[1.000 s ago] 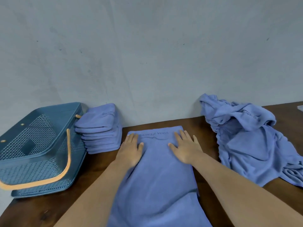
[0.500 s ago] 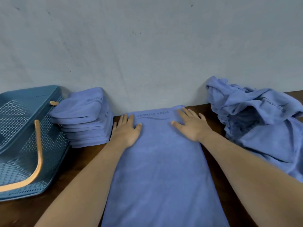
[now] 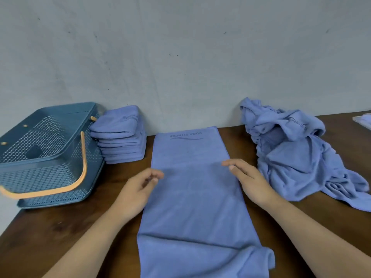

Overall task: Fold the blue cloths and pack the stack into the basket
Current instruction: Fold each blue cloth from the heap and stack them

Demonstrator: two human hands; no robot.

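Long blue microfibre cloth [image 3: 192, 201] lies flat, right hand [image 3: 251, 182] straight-fingered and empty on its right edge, left hand [image 3: 138, 189] half-curled at its left edge, grip unclear.

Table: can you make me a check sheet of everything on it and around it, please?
Surface: brown table, dark wood look.
Job's things: one cloth lies flat in the middle; folded stack by the wall, beside the basket on the left; unfolded pile on the right.
Clutter: pale thing at the far right edge, cut off.
Grippers: left hand at the cloth's left edge, blurred, grip unclear; right hand open at its right edge.
Cables: nothing seen.
Surroundings: grey wall behind.
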